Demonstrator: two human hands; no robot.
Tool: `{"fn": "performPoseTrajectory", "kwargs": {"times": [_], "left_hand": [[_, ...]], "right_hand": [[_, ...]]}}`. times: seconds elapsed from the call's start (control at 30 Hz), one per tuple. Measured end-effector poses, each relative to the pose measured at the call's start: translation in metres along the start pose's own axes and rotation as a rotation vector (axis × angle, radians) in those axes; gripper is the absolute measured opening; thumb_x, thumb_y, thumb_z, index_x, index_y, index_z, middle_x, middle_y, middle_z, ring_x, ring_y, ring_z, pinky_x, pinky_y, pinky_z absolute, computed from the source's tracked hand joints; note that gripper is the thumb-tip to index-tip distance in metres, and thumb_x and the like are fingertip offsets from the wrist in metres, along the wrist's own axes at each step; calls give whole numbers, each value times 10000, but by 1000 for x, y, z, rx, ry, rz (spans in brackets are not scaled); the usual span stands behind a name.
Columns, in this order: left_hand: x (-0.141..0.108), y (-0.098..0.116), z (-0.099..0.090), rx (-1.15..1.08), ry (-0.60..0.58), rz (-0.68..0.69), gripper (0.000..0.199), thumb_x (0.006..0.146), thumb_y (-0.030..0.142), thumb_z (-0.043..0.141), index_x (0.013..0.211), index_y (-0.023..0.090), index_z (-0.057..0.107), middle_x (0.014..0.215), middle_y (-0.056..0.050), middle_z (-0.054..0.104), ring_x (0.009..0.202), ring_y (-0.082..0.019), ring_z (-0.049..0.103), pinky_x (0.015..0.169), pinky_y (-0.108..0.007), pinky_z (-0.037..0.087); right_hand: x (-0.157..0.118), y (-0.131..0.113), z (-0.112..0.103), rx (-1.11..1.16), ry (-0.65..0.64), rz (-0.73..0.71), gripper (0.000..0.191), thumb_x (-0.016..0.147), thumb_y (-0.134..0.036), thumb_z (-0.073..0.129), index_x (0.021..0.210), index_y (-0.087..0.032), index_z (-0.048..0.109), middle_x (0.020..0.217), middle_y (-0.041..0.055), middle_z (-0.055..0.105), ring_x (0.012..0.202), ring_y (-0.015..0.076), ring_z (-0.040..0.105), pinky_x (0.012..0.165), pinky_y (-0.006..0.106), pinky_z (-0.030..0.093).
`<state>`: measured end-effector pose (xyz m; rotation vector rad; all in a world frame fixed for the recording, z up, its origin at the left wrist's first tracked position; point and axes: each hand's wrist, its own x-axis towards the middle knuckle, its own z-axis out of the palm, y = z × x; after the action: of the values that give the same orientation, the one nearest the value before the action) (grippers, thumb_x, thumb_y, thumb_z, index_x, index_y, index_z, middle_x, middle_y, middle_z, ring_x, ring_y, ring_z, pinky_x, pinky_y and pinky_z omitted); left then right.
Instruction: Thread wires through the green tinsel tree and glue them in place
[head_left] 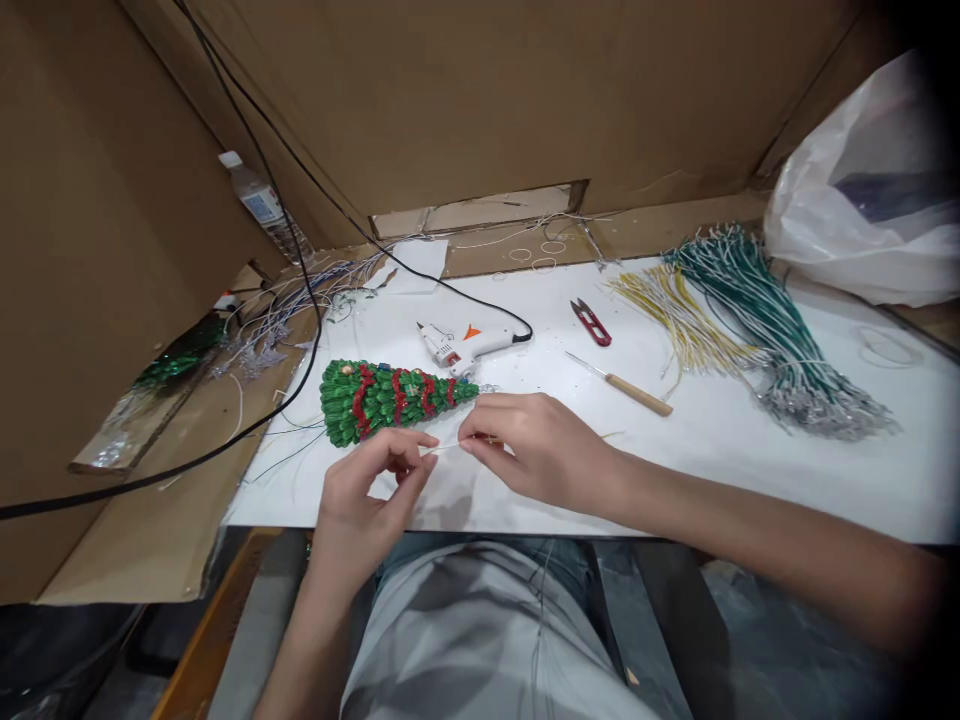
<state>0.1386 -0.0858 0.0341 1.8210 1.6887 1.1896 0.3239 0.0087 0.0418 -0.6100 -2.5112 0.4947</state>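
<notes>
A thin pale wire [448, 447] runs between my two hands, above the front of the white table. My left hand [375, 480] pinches one end between thumb and fingertip. The fingers of my right hand [529, 445] are closed on the wire a little to the right, and a yellowish end shows past that hand. Just behind my hands, a small green Christmas tree [394, 395] with red garland lies on its side, tip to the right. A white hot glue gun [472, 345] rests behind the tree.
Right of the glue gun lie red thread snips [591, 323] and a wooden-handled awl [621, 384]. Bundles of yellow wires [686, 320] and green wires [780, 320] are at the right, near a white plastic bag [832, 200]. A black cable [311, 300] crosses the left side; a bottle [266, 205] stands behind.
</notes>
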Motion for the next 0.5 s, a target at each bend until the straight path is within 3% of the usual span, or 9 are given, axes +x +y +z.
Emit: {"fn": "performPoseTrajectory", "kwargs": {"times": [0.1, 0.3, 0.37, 0.5], "left_hand": [[0, -1, -11, -12, 177, -43, 112, 792, 173, 656, 781, 206, 549, 896, -36, 657, 884, -190, 639, 591, -257, 484], [11, -9, -36, -14, 708, -20, 184, 727, 209, 725, 846, 188, 587, 878, -25, 666, 703, -144, 609, 650, -301, 492], [13, -15, -41, -27, 759, -24, 179, 729, 213, 725, 846, 182, 593, 847, -18, 668, 693, -138, 606, 675, -305, 497], [13, -30, -44, -98, 677, -88, 140, 788, 225, 674, 906, 212, 598, 898, -17, 672, 756, -135, 624, 761, -309, 508]], "right_hand": [[8, 4, 6, -114, 41, 44, 220, 921, -206, 446, 859, -143, 647, 825, 47, 642, 721, 132, 561, 602, 257, 337], [20, 9, 15, -295, 72, 45, 246, 933, -204, 415, 869, -145, 646, 821, 46, 639, 734, 143, 568, 564, 279, 282], [21, 10, 18, -353, 99, 18, 234, 925, -185, 421, 857, -146, 642, 809, 41, 634, 730, 145, 565, 555, 287, 270], [19, 12, 27, -506, 190, -71, 232, 896, -119, 419, 765, -156, 607, 745, 35, 605, 667, 141, 527, 524, 302, 232]]}}
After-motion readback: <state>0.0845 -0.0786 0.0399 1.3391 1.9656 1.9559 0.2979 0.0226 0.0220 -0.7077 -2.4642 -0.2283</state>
